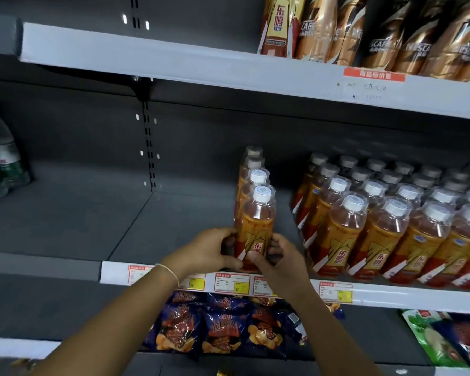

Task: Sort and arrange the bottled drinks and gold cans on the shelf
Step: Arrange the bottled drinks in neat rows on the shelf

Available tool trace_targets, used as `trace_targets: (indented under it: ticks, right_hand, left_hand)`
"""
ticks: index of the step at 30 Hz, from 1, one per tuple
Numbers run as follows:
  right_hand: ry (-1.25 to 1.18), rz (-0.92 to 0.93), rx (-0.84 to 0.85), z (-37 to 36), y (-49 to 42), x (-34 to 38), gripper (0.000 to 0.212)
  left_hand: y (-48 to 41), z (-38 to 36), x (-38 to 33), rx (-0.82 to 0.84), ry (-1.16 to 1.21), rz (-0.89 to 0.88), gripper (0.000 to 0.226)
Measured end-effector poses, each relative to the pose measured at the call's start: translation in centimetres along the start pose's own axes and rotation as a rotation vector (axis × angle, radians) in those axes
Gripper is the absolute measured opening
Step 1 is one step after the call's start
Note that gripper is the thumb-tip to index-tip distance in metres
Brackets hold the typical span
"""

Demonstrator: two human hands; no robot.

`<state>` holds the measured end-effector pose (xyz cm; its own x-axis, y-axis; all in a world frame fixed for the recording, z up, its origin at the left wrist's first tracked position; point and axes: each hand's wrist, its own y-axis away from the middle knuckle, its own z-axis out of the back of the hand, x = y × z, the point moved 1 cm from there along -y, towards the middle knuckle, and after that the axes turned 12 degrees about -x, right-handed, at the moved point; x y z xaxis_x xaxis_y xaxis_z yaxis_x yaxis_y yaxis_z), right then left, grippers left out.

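Observation:
A single row of orange bottled drinks with white caps stands on the middle shelf [174,213]. The front bottle [257,226] of that row sits at the shelf's front edge. My left hand [209,249] grips its lower left side and my right hand [278,256] grips its lower right side, thumbs on the red label. A large block of the same bottles [385,229] fills the shelf to the right, with a gap between. A gold can [278,25] stands on the top shelf beside brown coffee bottles [418,42].
The left half of the middle shelf is bare grey metal. Water bottles [0,161] stand at the far left. Price tags [232,282] line the shelf edge. Blue snack bags [223,329] and a green bag [429,337] lie on the shelf below.

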<state>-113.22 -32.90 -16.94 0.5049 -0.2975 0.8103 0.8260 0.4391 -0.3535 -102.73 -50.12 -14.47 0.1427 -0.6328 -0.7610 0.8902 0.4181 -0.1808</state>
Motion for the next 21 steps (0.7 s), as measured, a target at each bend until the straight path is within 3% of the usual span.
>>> trace_targets:
  ticks: [3, 6, 9, 15, 21]
  right_hand:
    - [0.118, 0.027, -0.029, -0.1, 0.1, -0.2, 0.039]
    - [0.183, 0.089, -0.043, -0.2, 0.4, -0.2, 0.038]
    - [0.218, 0.101, -0.041, -0.4, 0.7, -0.1, 0.050]
    - [0.435, 0.127, -0.064, -0.8, 1.2, 0.1, 0.059]
    - [0.483, 0.076, -0.046, -1.1, 1.4, 0.1, 0.072]
  left_hand:
    - [-1.0, 1.7, 0.5, -0.011, 0.117, 0.102, 0.057]
    - [-2.9, 2.0, 0.7, -0.245, 0.222, 0.181, 0.050]
    - [-5.3, 1.0, 0.4, -0.382, 0.393, 0.221, 0.045]
    - [-9.1, -1.3, -0.9, -0.380, 0.648, 0.290, 0.064]
    - [-11.2, -2.5, -0.6, -0.275, 0.998, 0.364, 0.070]
